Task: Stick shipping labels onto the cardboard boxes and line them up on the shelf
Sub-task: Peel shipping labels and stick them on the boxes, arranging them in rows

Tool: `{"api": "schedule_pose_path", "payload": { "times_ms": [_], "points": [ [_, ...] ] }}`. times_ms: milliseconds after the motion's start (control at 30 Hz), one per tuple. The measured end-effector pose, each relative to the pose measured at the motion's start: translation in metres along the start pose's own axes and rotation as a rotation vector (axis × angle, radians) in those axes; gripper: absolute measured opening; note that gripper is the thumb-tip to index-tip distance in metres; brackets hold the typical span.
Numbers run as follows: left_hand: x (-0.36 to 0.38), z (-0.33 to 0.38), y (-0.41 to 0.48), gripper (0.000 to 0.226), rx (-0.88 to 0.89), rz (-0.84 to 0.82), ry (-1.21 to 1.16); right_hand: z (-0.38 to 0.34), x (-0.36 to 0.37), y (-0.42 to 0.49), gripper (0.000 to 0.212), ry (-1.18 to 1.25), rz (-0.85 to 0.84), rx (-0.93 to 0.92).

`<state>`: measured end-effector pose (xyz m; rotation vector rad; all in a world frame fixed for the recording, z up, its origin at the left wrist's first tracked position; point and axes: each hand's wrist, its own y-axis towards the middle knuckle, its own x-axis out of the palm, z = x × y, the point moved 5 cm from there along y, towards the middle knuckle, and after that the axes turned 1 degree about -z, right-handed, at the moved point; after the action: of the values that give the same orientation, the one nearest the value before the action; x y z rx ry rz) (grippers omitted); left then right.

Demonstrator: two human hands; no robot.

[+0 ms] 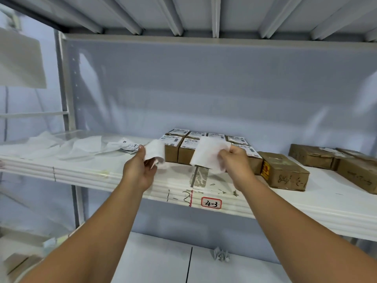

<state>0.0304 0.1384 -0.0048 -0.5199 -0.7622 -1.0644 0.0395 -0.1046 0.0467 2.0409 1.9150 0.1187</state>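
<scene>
Several small cardboard boxes with labels on top (184,140) stand packed in rows at the middle of the white shelf (98,170). In front of them my left hand (140,170) pinches a white backing sheet (154,152). My right hand (234,162) pinches a second white sheet (208,154), which hides part of the front boxes. An unlabelled brown box with a red mark (283,170) stands right of the group. Further right lie two larger brown boxes (312,156).
Loose white backing sheets and a few labels (85,146) litter the shelf's left half. A tag reading 4-3 (211,203) is on the shelf's front edge. A crumpled paper (221,255) lies on the lower shelf. An upper shelf hangs overhead.
</scene>
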Motion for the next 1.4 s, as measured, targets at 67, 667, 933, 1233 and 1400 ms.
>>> {"api": "schedule_pose_path", "payload": {
  "times_ms": [67, 667, 933, 1233, 1400],
  "points": [
    [-0.009, 0.014, 0.002, 0.025, 0.012, 0.024, -0.102, -0.018, 0.029, -0.001, 0.024, -0.018, -0.052, -0.052],
    [-0.078, 0.142, 0.001, 0.037, 0.321, 0.164, 0.089, -0.067, 0.246, 0.014, 0.015, -0.398, 0.029, -0.41],
    [-0.091, 0.157, 0.018, 0.039, 0.417, 0.063, 0.104, -0.043, 0.324, 0.029, 0.026, -0.409, -0.253, -0.483],
    [-0.086, 0.142, 0.026, 0.039, 0.472, 0.053, 0.33, -0.032, 0.327, 0.025, 0.05, -0.307, -0.348, -0.441],
    [-0.067, 0.14, 0.009, 0.04, 0.572, 0.081, 0.47, -0.042, 0.287, 0.018, 0.026, 0.369, -0.363, -0.035]
  ]
}}
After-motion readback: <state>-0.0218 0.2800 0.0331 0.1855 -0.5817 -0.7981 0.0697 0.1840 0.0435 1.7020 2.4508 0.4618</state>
